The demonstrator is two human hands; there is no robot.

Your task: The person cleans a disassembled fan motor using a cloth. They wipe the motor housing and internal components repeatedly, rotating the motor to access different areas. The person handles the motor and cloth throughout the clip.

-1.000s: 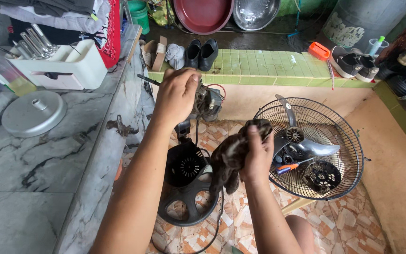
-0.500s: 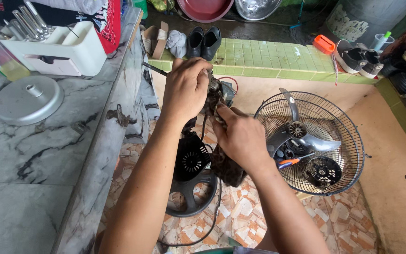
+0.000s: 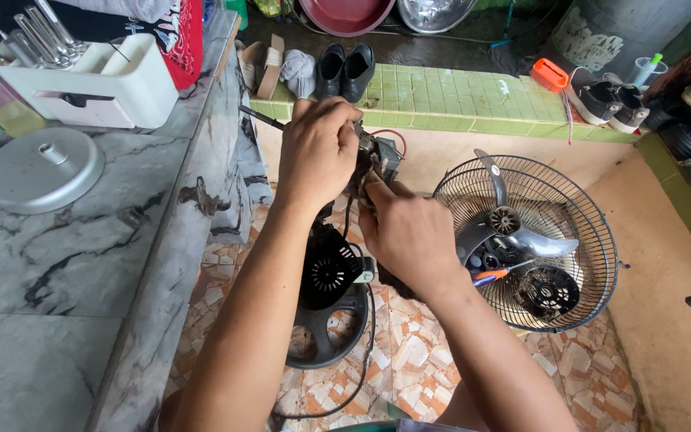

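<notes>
Fan motor (image 3: pixel 377 160), a dense lump of metal with red wires trailing off, held up in the air just left of the wire fan guard (image 3: pixel 593 240). Probably heavy for its size, rigid, likely greasy; best gripped around the solid body, never by the thin wires or the shaft. Lying inside the guard: grey fan blade (image 3: pixel 521 236), small dark parts, an orange-handled tool (image 3: pixel 491 277). Below-left of the guard, on the tiled floor: black housing (image 3: pixel 328 272). Left hand (image 3: pixel 317 152) curled closed over the motor's top. Right hand (image 3: pixel 409 232) wrapped closed beneath it, fingers at its underside.
</notes>
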